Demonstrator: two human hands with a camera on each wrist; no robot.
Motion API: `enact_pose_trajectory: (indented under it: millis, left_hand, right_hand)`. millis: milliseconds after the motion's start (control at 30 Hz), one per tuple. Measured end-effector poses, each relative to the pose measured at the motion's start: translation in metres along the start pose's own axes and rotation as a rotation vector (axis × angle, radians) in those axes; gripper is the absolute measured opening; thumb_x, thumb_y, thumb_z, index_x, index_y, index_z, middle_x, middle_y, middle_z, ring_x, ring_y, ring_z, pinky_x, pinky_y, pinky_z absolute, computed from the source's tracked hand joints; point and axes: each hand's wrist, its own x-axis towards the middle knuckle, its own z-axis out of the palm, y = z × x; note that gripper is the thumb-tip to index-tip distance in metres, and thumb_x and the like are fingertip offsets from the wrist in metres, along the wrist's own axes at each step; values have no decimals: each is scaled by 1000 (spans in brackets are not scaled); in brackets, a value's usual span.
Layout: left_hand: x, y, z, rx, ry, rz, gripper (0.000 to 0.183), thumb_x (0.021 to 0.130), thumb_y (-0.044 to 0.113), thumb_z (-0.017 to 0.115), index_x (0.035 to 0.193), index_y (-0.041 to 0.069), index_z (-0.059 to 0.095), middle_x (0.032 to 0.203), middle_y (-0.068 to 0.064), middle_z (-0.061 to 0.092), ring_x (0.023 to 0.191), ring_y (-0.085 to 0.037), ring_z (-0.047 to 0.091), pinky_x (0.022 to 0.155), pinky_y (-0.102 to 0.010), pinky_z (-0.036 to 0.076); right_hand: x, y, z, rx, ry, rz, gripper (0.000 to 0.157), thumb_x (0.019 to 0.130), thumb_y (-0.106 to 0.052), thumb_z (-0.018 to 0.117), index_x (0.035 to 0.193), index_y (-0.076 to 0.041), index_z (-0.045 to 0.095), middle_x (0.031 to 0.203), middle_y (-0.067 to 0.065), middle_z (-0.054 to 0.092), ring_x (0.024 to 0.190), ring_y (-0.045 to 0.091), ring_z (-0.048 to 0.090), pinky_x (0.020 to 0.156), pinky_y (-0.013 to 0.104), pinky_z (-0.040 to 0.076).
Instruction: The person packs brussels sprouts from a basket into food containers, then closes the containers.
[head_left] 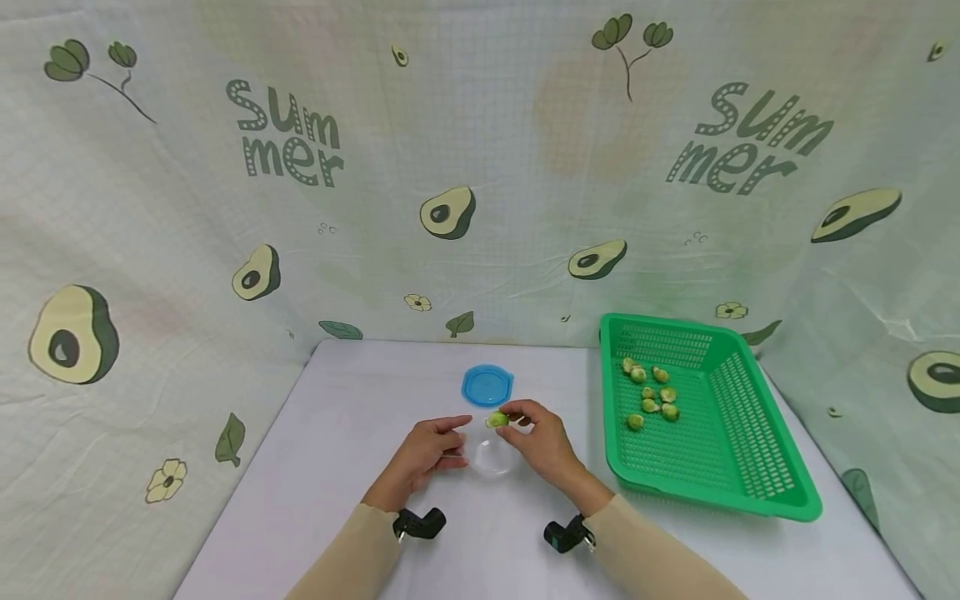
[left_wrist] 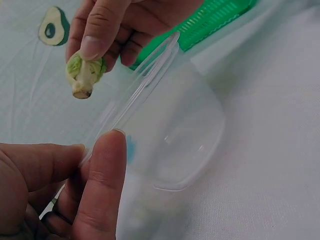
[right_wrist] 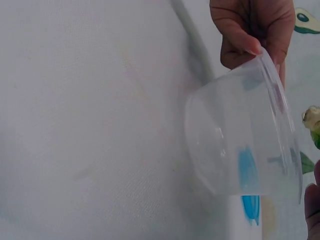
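Observation:
My left hand [head_left: 432,452] pinches the rim of a clear plastic tub [left_wrist: 185,125] between thumb and fingers. In the right wrist view the tub [right_wrist: 235,135] looks see-through, with a flared rim and nothing visible inside. Between the thumb and fingertips of my right hand [head_left: 542,440] is a Brussels sprout [head_left: 497,419], held over the tub's mouth. The left wrist view shows the sprout [left_wrist: 85,75] with its cut, browned stem end downward and pale green leaves above.
A round blue lid [head_left: 487,386] lies on the white table [head_left: 360,408] just beyond the hands. To the right stands a green plastic basket [head_left: 750,417] with several Brussels sprouts [head_left: 667,394] on its left side. A printed cloth [head_left: 510,125] hangs behind the table.

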Motion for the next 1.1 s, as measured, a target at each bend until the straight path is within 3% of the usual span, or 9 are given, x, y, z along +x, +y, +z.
enact_pose_trajectory:
  millis: [400, 633, 800, 1100]
  left_hand:
    - [2, -3, -1, -19, 1, 2, 44, 101, 5, 66, 146, 9, 65, 99, -11, 63, 79, -17, 66, 75, -30, 67]
    - [2, -3, 0, -12, 1, 2, 45, 101, 6, 66, 146, 9, 64, 100, -13, 64, 74, -16, 68, 75, -30, 67]
    - [3, -2, 0, -19, 0, 4, 45, 101, 5, 65, 146, 9, 65, 95, -10, 63, 72, -15, 69, 75, -30, 67]
    - [4, -2, 0, -33, -9, 10, 45, 102, 3, 63, 147, 6, 62, 93, -8, 62, 69, -14, 69, 76, -30, 67]
  right_hand:
    - [4, 17, 7, -11, -6, -20, 27, 88, -10, 85, 114, -16, 78, 109, 2, 72, 106, 34, 65, 91, 43, 57]
    - [6, 24, 10, 8, -45, -42, 25, 88, -9, 85, 110, -17, 79, 110, 3, 70, 106, 35, 63, 92, 49, 55]
    - [7, 27, 12, 14, -76, -36, 26, 87, -11, 87, 109, -23, 79, 111, -1, 67, 110, 32, 61, 94, 50, 53]
    - [8, 31, 14, -33, -75, -98, 28, 87, -11, 87, 110, -24, 79, 110, -7, 68, 111, 17, 58, 96, 39, 53]
